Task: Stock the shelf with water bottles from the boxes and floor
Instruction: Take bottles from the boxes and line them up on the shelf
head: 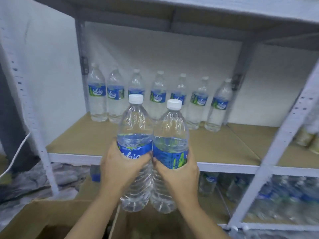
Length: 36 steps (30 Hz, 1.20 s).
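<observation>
Bottles, two, clear, white-capped, blue-labelled: left bottle [134, 128] in left hand [120, 164], right bottle [170, 131] in right hand [179, 171]. Each hand wrapped round its own bottle at label height, fingers curled over the label from the outer side. Hands close together, fingertips almost meeting in the middle; bottles touching side to side. Both held in the air in front of the middle shelf [215, 149], caps above its board, bases below its front edge and over an open cardboard box [51, 216]. Long axes near vertical, caps up, right one leaning slightly rightward at the top. At the back of the shelf, row of seven like bottles [158, 99], upright against the wall. Lower bottles [208, 183] on the level beneath, blurred.
</observation>
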Tool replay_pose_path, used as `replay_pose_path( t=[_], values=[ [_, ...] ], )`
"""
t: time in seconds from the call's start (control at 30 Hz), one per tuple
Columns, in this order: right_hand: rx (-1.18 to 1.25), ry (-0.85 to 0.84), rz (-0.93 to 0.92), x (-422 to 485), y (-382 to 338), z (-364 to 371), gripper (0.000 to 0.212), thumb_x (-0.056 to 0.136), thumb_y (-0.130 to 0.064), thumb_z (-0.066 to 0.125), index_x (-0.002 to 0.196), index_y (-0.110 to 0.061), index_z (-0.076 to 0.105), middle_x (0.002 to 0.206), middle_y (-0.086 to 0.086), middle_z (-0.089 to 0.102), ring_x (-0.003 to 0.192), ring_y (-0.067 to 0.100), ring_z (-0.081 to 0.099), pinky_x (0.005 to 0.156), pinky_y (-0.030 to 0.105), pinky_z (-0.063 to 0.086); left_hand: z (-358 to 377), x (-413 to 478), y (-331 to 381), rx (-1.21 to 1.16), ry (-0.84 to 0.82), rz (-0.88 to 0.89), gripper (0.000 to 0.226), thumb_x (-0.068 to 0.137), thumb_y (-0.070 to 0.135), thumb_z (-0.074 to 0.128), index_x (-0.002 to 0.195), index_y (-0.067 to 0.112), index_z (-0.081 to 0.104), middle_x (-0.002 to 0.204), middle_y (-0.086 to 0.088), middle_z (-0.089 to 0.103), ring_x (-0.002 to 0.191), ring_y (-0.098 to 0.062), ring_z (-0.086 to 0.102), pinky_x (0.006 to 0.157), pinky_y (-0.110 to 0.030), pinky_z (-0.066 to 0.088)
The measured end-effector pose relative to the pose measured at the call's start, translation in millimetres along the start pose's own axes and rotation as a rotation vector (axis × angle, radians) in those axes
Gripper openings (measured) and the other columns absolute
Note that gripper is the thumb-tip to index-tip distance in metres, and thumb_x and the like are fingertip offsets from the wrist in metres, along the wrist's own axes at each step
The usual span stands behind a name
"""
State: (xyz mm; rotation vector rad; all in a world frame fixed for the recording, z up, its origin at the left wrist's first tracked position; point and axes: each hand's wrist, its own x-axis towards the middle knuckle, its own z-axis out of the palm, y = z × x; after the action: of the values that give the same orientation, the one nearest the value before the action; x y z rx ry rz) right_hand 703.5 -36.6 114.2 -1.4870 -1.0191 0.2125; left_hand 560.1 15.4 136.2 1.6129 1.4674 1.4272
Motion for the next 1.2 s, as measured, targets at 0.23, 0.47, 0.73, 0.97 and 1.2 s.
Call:
replay_pose_path(
  t=[0.23,0.47,0.73,0.97,1.2],
  values=[
    [-0.054,0.116,0.008,78,8,-65,0.080,0.051,-0.061,0.085,0.119,-0.040,0.047,0.102,-0.018,0.064,0.093,0.005,0.064,0.082,0.038,0.055,89,9,67,-0.054,-0.085,0.046,0.069,0.044,0.062,0.081,0.102,0.034,0.055,0.088,0.019,0.061,0.087,-0.016,0.062,0.076,-0.032,0.049],
    [-0.103,0.213,-0.018,156,28,-99,0.079,0.048,-0.064,0.083,0.114,-0.040,0.048,0.100,-0.015,0.064,0.094,0.007,0.063,0.081,0.037,0.056,163,41,106,-0.117,-0.094,0.131,0.069,0.041,0.059,0.083,0.095,0.036,0.048,0.092,0.013,0.061,0.087,-0.015,0.061,0.070,-0.032,0.048],
    [-0.215,0.318,-0.011,230,59,-101,0.092,0.050,-0.064,0.081,0.129,-0.031,0.046,0.112,-0.013,0.060,0.107,0.010,0.057,0.088,0.036,0.052,235,79,124,-0.145,-0.082,0.213,0.067,0.044,0.055,0.084,0.095,0.034,0.048,0.096,0.008,0.061,0.094,-0.018,0.060,0.075,-0.031,0.046],
    [-0.279,0.345,0.030,298,105,-105,0.085,0.053,-0.059,0.083,0.119,-0.027,0.041,0.106,-0.006,0.064,0.097,0.017,0.063,0.080,0.034,0.053,288,108,120,-0.154,-0.097,0.218,0.078,0.048,0.052,0.087,0.113,0.025,0.053,0.108,0.006,0.061,0.107,-0.019,0.057,0.085,-0.033,0.046],
    [-0.336,0.351,0.053,359,137,-109,0.083,0.054,-0.054,0.085,0.116,-0.022,0.040,0.108,-0.002,0.063,0.098,0.023,0.063,0.081,0.040,0.054,316,124,117,-0.166,-0.099,0.251,0.076,0.052,0.047,0.088,0.113,0.019,0.052,0.100,0.009,0.053,0.094,-0.008,0.042,0.081,-0.026,0.036]
  ],
)
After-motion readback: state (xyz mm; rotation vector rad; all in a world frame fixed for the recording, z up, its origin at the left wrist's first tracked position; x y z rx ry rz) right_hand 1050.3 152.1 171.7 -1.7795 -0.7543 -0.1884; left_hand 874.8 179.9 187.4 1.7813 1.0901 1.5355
